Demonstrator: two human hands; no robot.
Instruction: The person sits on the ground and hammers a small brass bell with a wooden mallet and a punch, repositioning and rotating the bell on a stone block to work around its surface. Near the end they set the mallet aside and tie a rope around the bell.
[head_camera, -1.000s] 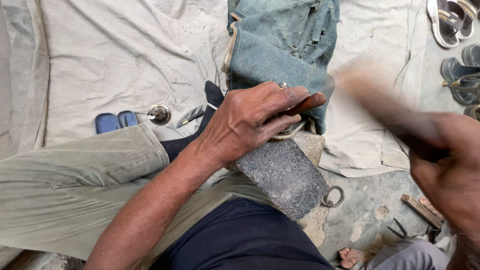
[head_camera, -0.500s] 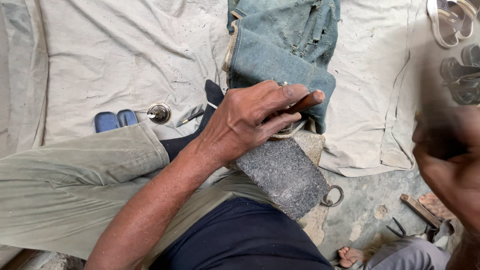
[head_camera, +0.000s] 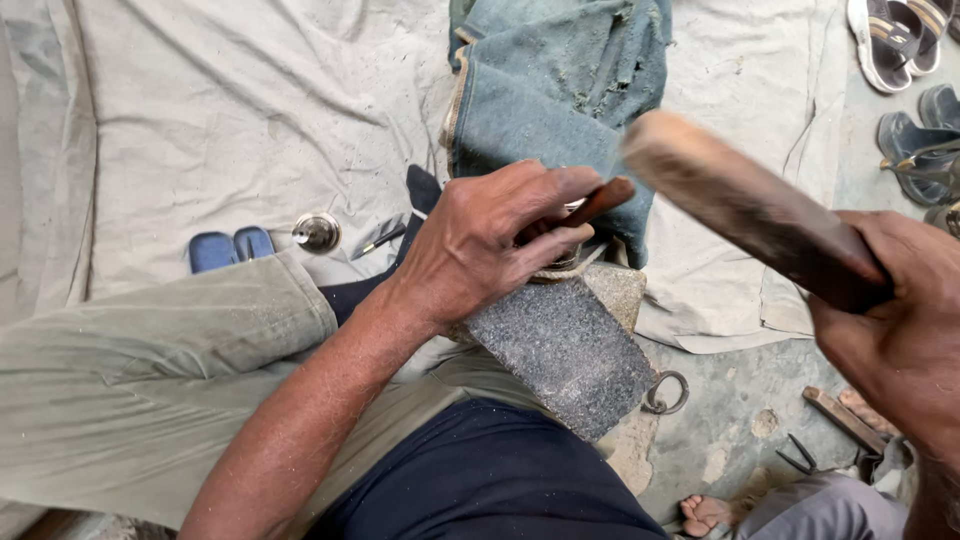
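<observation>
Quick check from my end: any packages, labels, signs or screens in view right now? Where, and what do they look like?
None in view: no package, label, sign or screen.
Nearest to one: sandals at top right, pale straps with small dark markings too small to make out.
Otherwise only bare tools: a wooden mallet in the right hand and a brown-handled tool under the left hand.

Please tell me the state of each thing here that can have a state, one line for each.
left hand: closed around a brown-handled tool, pressing on the stone block
right hand: gripping a wooden mallet, raised, blurred
stone block: lying tilted on the lap
blue cloth: folded, frayed
sandals: off, lying on the ground
</observation>
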